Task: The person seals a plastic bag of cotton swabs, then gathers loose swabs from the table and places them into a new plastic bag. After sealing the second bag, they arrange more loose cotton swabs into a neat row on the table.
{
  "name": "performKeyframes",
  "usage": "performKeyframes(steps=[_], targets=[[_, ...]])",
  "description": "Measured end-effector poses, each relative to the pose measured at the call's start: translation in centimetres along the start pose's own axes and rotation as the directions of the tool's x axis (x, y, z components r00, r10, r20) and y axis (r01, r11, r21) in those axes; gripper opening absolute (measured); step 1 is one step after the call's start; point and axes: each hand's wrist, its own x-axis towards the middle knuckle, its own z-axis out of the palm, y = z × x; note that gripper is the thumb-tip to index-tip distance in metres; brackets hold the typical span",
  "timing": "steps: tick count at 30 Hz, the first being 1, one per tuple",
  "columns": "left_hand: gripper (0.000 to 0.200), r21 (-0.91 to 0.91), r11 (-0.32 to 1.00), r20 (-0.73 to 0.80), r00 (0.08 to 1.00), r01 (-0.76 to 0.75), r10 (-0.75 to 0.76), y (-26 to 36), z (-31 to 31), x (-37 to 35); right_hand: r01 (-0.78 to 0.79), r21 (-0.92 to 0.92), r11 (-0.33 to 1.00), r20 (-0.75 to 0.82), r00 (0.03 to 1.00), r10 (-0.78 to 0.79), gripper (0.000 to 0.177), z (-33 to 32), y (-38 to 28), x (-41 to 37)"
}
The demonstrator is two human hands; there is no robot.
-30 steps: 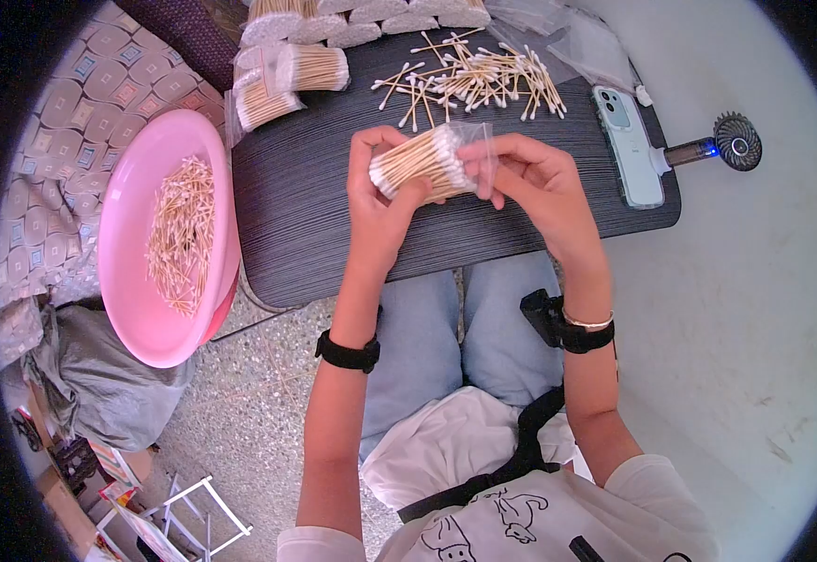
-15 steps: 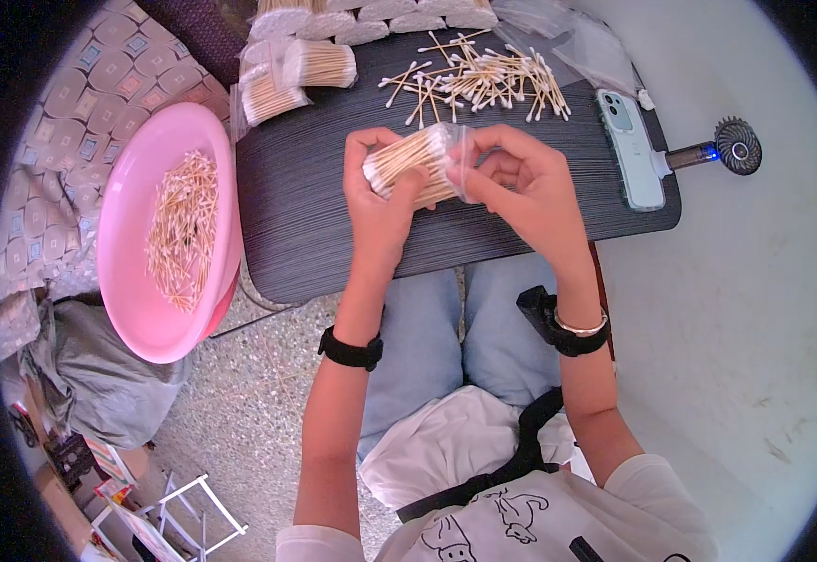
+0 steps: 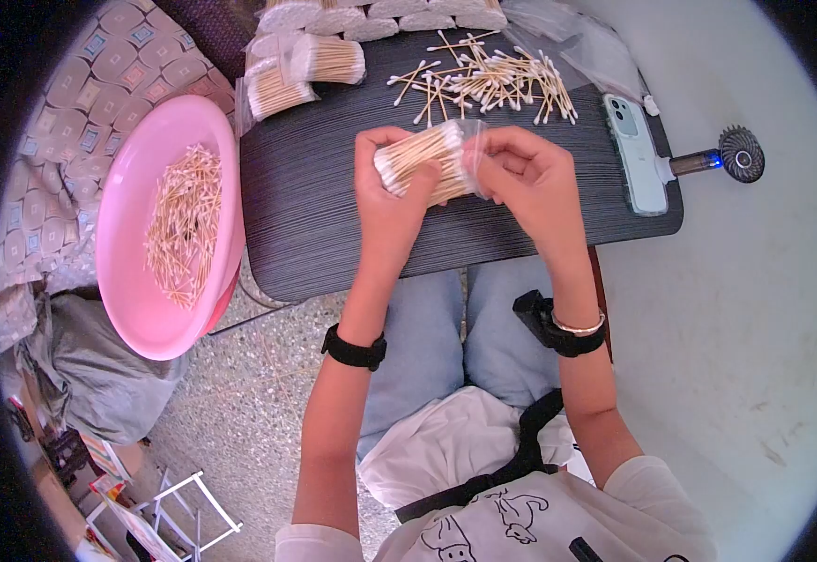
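Black table (image 3: 315, 220), wood-grain lines, in front of person. Patterned fabric (image 3: 99, 89) far left; gray cloth (image 3: 95, 370) below it. Pink basin (image 3: 127, 272) just beside table's left edge, loose swabs inside (image 3: 186, 225). Row of packed swab bundles (image 3: 371, 26) along far edge, cut off by view; two more bagged bundles (image 3: 329, 61) at far left corner. Loose swab pile (image 3: 512, 80), crisscrossed, takes up the space beyond the hands. Clear plastic bags (image 3: 601, 56) far right, near pile. Phone (image 3: 645, 169) at right edge, well apart from right hand; small fan (image 3: 741, 155) sticks out past the table edge beside it.

Left hand (image 3: 393, 206) closed around swab pack (image 3: 427, 161), thumb on top, other fingers partly hidden. Right hand (image 3: 538, 183) narrow, thumb and fingertips pinching the clear bag end. Pack is tilted, above table, between hands, nearer side of loose pile.
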Motion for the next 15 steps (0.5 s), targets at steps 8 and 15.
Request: performKeyframes(steps=[8,15], targets=[[0.033,-0.031,0.999,0.043,0.998,-0.039,0.04,0.0,0.0,0.1,0.097,0.038,0.995,-0.025,0.995,-0.096,0.01,0.4,0.9,0.2],[0.033,0.044,0.99,0.0,0.991,-0.134,0.134,-0.4,-0.4,0.2,0.158,-0.042,0.986,-0.039,0.986,-0.16,0.012,1.0,1.4,-0.6]])
